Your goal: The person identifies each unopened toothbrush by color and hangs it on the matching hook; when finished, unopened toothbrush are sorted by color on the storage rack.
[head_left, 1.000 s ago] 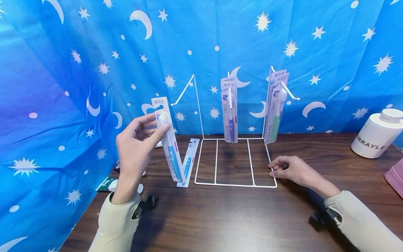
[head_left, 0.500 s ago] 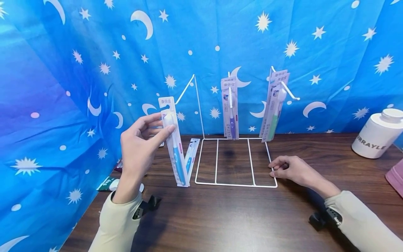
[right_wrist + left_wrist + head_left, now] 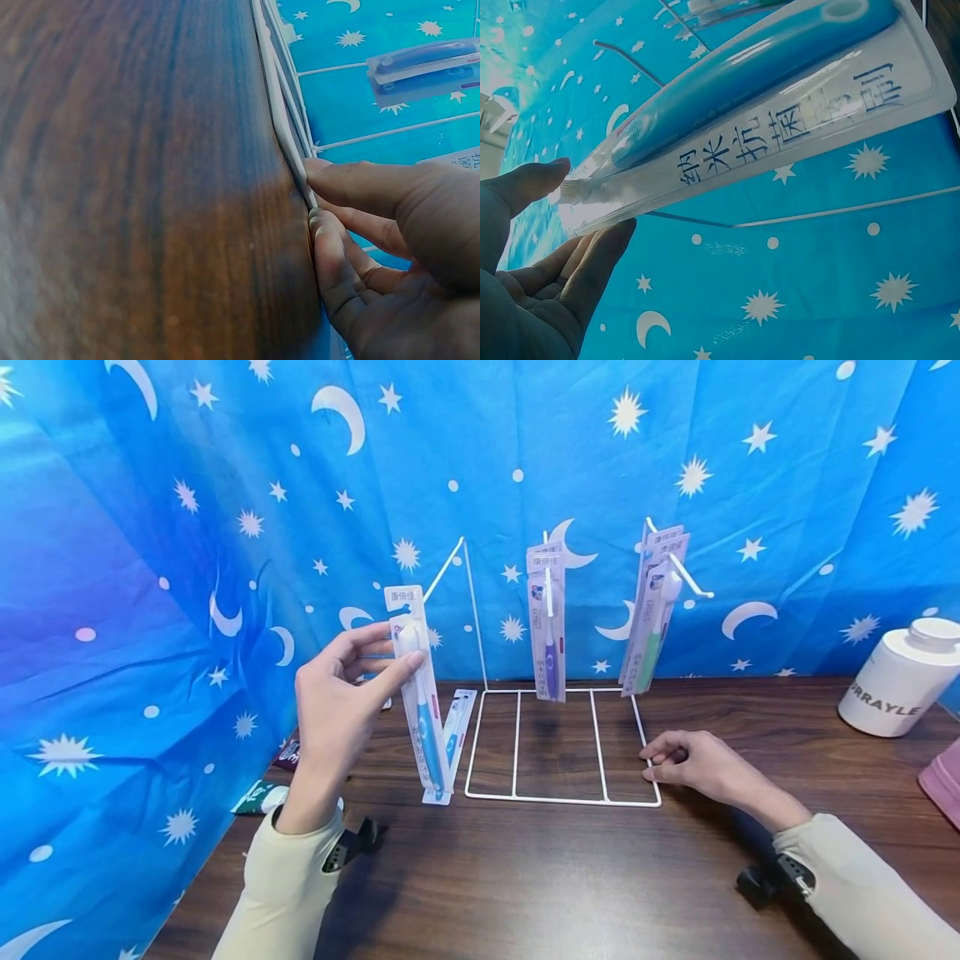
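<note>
My left hand (image 3: 333, 702) pinches a packaged blue toothbrush (image 3: 425, 727) between thumb and fingers, holding it nearly upright. The top of its package, with a hanging notch, overlaps the left hook (image 3: 444, 570) of a white wire rack (image 3: 562, 801); whether they touch I cannot tell. In the left wrist view, the clear package (image 3: 780, 135) runs up and right from the fingertips. With thumb and fingers, my right hand (image 3: 693, 764) grips the right side wire of the rack's base. Purple toothbrush packages (image 3: 552, 668) hang on the middle hook, green ones (image 3: 651, 652) on the right hook.
Another packaged blue toothbrush (image 3: 459, 718) lies on the wooden table (image 3: 525, 877), partly behind the held one. A green tube (image 3: 258, 797) lies at far left. A white bottle (image 3: 896, 681) and a pink object (image 3: 943, 785) stand at right. A starry blue curtain (image 3: 480, 443) closes the back.
My left hand has moved a little right with the blue toothbrush, bringing the package's top over the left hook's tip. The hanging packages have swayed slightly. My right hand has stayed put.
</note>
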Tool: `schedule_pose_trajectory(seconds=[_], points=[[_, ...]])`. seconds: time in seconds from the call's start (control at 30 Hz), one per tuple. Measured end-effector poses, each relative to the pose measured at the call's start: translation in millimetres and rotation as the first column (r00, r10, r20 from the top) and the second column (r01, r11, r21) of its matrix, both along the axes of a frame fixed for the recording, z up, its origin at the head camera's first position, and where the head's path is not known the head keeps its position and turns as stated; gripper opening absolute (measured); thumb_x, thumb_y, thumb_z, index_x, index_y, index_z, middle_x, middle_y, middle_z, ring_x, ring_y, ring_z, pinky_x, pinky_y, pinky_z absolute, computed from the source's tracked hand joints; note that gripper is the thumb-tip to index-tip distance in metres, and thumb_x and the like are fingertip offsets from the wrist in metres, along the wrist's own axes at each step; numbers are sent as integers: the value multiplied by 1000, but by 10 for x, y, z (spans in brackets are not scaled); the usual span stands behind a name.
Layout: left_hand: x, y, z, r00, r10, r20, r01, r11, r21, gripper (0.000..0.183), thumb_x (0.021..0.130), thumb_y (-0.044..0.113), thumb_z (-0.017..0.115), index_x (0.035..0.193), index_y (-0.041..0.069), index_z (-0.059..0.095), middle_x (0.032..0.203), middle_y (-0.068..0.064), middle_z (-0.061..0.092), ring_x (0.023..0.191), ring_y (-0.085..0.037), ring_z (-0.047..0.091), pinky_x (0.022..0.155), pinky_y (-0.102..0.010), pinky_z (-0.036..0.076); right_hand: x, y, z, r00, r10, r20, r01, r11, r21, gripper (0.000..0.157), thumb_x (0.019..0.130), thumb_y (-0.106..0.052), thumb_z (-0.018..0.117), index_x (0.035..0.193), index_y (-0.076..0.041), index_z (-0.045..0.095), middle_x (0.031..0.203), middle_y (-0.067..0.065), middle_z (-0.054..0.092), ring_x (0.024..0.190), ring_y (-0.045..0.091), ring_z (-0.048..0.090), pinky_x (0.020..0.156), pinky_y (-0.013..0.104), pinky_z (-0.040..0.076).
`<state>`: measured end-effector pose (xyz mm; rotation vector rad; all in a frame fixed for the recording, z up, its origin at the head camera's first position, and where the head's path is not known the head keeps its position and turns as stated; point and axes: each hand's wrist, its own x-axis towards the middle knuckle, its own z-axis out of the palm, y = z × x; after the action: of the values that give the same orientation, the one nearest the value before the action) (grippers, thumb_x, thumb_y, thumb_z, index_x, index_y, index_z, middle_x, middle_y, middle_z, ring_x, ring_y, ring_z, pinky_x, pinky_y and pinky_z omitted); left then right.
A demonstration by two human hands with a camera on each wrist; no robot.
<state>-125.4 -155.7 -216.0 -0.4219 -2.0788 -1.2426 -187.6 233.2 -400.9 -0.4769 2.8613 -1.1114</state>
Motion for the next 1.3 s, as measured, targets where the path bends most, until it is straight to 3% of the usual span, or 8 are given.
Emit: schedule_pose_trajectory(seconds=[0.43, 0.73, 0.93, 1.07, 1.2, 1.3], points=[[-27, 55, 2, 1000, -11, 24, 12, 1000, -10, 38, 82, 11, 78, 116, -2, 66, 103, -16, 70, 86, -23, 68, 66, -24, 54, -7, 16, -9, 1000, 2, 2, -2, 1000, -2, 24, 84, -22, 76, 102, -8, 71, 82, -1, 61, 75, 18, 52, 65, 29, 42], [-152, 85, -28, 998, -2, 59, 3, 1000, -13, 39, 83, 14, 78, 117, -1, 66, 103, -15, 70, 87, -23, 67, 68, -23, 52, -12, 18, 2, 1000, 0, 0, 0, 1000, -1, 23, 83, -22, 77, 102, -9, 71, 82, -1, 62, 75, 18, 52, 65, 29, 42], [-369, 107, -92, 998, -10, 61, 9, 1000, 11, 41, 83, 13, 78, 118, -2, 65, 104, -17, 69, 90, -26, 67, 73, -27, 54, -1, 19, 2, 1000, -4, 0, 4, 1000, -7, 23, 83, -22, 77, 101, -9, 71, 81, -1, 62, 75, 18, 53, 65, 28, 42], [-652, 72, -227, 999, -25, 26, 24, 1000, 20, 43, 82, 17, 79, 120, 1, 65, 105, -16, 69, 91, -26, 68, 76, -36, 55, 1, 20, -2, 1000, -9, -3, 9, 1000, -7, 24, 83, -22, 77, 101, -9, 71, 81, -1, 61, 75, 18, 52, 65, 28, 42], [-921, 26, -369, 1000, -16, 9, 16, 1000, 26, 46, 81, 27, 80, 121, 10, 66, 105, -9, 69, 91, -21, 68, 76, -38, 55, 0, 19, -1, 1000, -7, 4, 7, 1000, -7, 23, 83, -22, 77, 102, -9, 71, 82, 0, 61, 76, 19, 52, 66, 29, 42], [-1017, 33, -410, 1000, -9, 13, 9, 999, 34, 47, 81, 34, 79, 121, 13, 65, 107, -4, 68, 91, -16, 67, 76, -36, 55, -3, 18, -6, 1000, 0, 5, 0, 1000, -15, 24, 83, -21, 77, 102, -8, 71, 82, 0, 61, 75, 18, 52, 64, 28, 42]])
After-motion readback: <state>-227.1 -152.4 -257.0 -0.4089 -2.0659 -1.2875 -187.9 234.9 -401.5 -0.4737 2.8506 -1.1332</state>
